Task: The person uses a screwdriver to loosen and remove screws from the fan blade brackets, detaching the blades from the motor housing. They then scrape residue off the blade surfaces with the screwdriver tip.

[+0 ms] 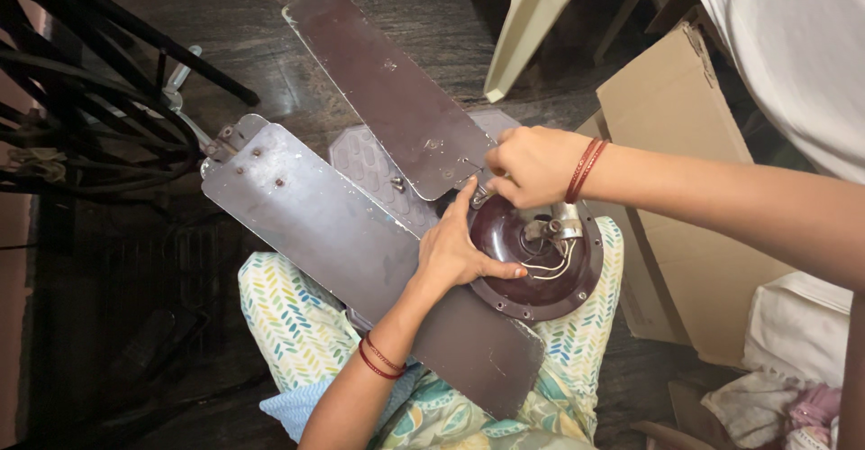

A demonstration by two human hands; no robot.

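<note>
A dark brown ceiling fan lies across my lap. Its round motor hub [541, 274] faces up, with white wires and a metal stub at the centre. My left hand [455, 252] lies flat on the hub's left edge, thumb stretched over the hub and forefinger pointing up at the blade joint. My right hand [532, 166] is closed where the upper blade [387, 90] meets the hub. A small metal part shows under its fingers; what it pinches is mostly hidden. A wide blade [324, 225] runs from the left down across my knees.
A grey ribbed panel [360, 157] with loose screws [396, 182] lies under the blades. A cardboard box [667, 108] stands to the right, with white cloth [793, 333] below it. A pale plastic chair [532, 18] is behind, and a black metal frame [81, 99] is to the left.
</note>
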